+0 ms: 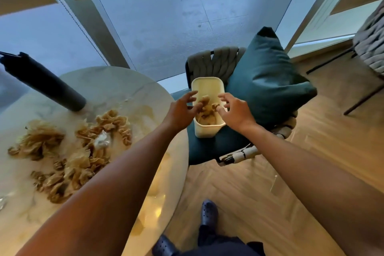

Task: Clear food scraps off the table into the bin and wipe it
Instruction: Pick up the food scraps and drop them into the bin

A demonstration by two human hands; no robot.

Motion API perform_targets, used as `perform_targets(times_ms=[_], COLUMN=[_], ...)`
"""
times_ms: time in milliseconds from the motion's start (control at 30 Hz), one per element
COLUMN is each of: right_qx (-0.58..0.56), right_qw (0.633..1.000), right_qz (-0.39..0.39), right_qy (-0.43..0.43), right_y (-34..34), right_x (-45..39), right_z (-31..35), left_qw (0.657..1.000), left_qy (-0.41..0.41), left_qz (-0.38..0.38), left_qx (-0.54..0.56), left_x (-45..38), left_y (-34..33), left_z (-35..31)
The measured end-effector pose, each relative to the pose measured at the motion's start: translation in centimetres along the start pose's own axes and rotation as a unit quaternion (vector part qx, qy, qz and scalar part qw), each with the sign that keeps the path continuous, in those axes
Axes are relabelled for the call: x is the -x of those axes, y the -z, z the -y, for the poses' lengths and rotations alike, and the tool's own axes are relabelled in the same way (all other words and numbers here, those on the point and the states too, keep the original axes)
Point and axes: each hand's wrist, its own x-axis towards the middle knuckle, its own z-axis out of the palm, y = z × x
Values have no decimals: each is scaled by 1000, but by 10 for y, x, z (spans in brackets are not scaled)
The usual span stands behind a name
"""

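Note:
A small cream bin (207,87) stands on the teal seat of a chair (209,147) beside the table. Brown food scraps (206,108) lie inside the bin and hang between my hands. My left hand (182,110) and my right hand (234,110) are both over the bin's opening with fingers spread and loosely bent; scraps sit at the fingertips, falling or just leaving them. A large heap of brown, crumpled scraps (70,151) covers the round marble table (116,87) at the left.
A dark bottle (45,85) stands on the table's far side. A white crumpled bit (101,140) lies among the scraps. A teal cushion (268,81) leans on the chair. Another woven chair (372,43) is at the right. My blue clogs (208,212) are on the wooden floor.

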Motion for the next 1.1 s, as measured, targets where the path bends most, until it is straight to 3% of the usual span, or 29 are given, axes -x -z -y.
perform_targets(times_ms=[467,1100], right_qx=[61,78], right_qw=[995,979], right_qz=[63,148], right_qy=[37,115], right_y=[-18,-106], right_x=[-7,76], right_z=[3,82], left_qw=[995,988], left_qy=[33,92], left_qz=[-18,-71], left_qx=[-92,-105], left_x=[22,170], left_y=[13,86], left_z=[46,119])
